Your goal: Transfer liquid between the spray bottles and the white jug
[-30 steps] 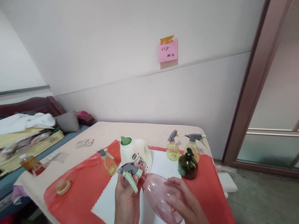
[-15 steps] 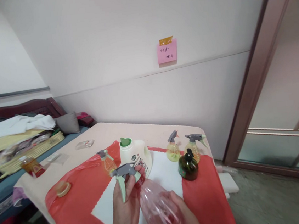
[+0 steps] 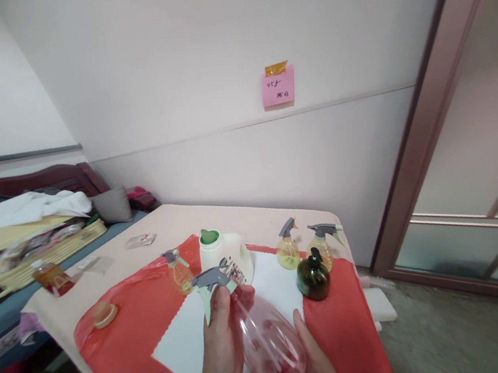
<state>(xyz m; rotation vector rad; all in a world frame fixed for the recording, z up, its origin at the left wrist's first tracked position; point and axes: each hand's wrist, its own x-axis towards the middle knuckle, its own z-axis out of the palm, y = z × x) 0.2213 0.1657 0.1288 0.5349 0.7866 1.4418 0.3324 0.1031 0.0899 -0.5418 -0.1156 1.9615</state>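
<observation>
A clear pink spray bottle (image 3: 272,344) with a grey and pale green trigger head (image 3: 214,278) is tilted between my two hands. My left hand (image 3: 222,332) is closed around its neck, just under the trigger head. Against the right side of the bottle's body, my right hand (image 3: 313,352) grips it low down; part of that hand is hidden behind the bottle. Just beyond stands a white jug (image 3: 233,247) with an open mouth and a green piece (image 3: 210,235) in it. A white cloth (image 3: 180,342) lies below my hands on a red sheet (image 3: 133,353).
An orange spray bottle (image 3: 179,274) stands left of the jug. Two yellowish spray bottles (image 3: 288,255) and a dark green pump bottle (image 3: 313,280) stand at the right. A round cap (image 3: 104,314) and a bottle of amber liquid (image 3: 51,278) are at the left.
Both hands and the pink bottle have shifted slightly right. The trigger head has turned a little, and the left thumb now lies up against its base. The other bottles stay put.
</observation>
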